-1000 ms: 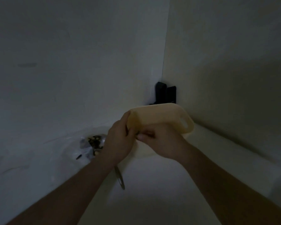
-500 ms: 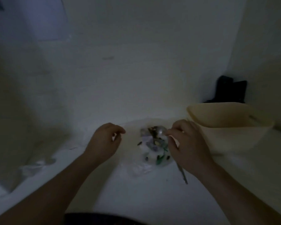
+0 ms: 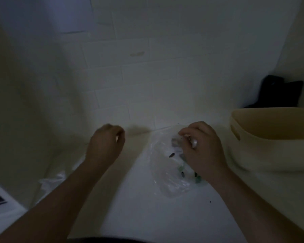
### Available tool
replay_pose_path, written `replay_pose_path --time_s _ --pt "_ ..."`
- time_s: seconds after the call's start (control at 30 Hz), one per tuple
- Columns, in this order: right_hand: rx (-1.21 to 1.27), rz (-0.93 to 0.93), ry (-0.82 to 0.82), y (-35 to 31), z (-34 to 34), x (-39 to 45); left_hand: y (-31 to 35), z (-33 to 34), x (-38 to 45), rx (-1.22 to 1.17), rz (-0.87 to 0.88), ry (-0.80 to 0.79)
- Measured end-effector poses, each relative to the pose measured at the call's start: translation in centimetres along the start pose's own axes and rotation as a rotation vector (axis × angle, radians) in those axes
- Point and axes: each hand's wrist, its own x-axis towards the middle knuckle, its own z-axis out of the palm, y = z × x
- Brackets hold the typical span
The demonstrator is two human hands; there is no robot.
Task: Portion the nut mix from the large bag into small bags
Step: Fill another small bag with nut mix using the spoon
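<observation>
Both hands have left the cream plastic basket (image 3: 270,146), which a second ago they held up between them and which now sits on the white counter (image 3: 147,216) at the right, well apart from the left hand and near the right. That clears the way, by the look of it, for work on the nut mix itself. With the basket down, the right hand (image 3: 202,151) has come to rest over the clear plastic bag (image 3: 165,172) of nut mix lying crumpled on the counter in front of the tiled wall (image 3: 139,76), its fingers curled and apparently pinching the bag's upper edge, though the dim light leaves the grip uncertain; dark and green pieces of the mix show through the film just below and beside the palm. The left hand (image 3: 105,144) hovers to the bag's left, clear of it, fingers loosely curled and holding nothing. More clear plastic (image 3: 51,181) lies crumpled near the left forearm; whether these are small bags cannot be told. Portioning appears not yet begun. A dark object (image 3: 281,93) stands in the corner behind the basket.
</observation>
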Motion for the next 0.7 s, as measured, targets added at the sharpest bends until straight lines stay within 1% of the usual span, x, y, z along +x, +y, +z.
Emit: replay_pose_path --time_s 0.03,0.07,0.1,0.17,0.23,0.27,0.3,0.37,0.43,0.5,0.57,0.7 --pt "0.034 0.017 0.034 0.0 -0.2 0.0 1.5 -1.3 0.6 -0.094 0.012 0.08" --pt "0.074 0.037 0.059 -0.1 -0.5 0.0 3.2 -2.5 0.9 -0.203 0.016 0.116" --pt "0.133 0.074 0.074 -0.1 -0.7 -0.2 5.2 -3.3 1.1 -0.332 -0.005 0.106" --pt "0.301 0.208 0.069 -0.3 -1.2 -0.7 9.1 -3.2 0.9 -0.613 -0.091 -0.007" --pt "0.473 0.343 0.012 -0.5 -1.4 -1.1 11.9 -1.1 0.5 -0.895 -0.149 -0.157" --pt "0.52 0.366 -0.03 -0.6 -1.5 -1.1 12.8 0.0 0.4 -1.028 -0.169 -0.232" --pt "0.534 0.362 -0.073 -0.6 -1.5 -1.1 13.5 1.1 0.2 -1.15 -0.182 -0.298" --pt "0.482 0.361 -0.135 -0.3 -1.4 -1.3 14.0 2.8 0.0 -1.342 -0.205 -0.412" --pt "0.369 0.355 -0.137 0.5 -1.4 -1.5 14.2 3.9 -0.4 -1.447 -0.211 -0.514" --pt "0.246 0.307 -0.138 1.3 -1.5 -1.5 14.3 4.3 -0.4 -1.488 -0.231 -0.558" --pt "0.187 0.24 -0.152 1.7 -1.7 -1.5 14.1 4.7 0.0 -1.453 -0.203 -0.52" --pt "0.108 0.184 -0.222 1.4 -1.8 -1.8 12.8 4.7 -0.4 -1.369 -0.102 -0.422"
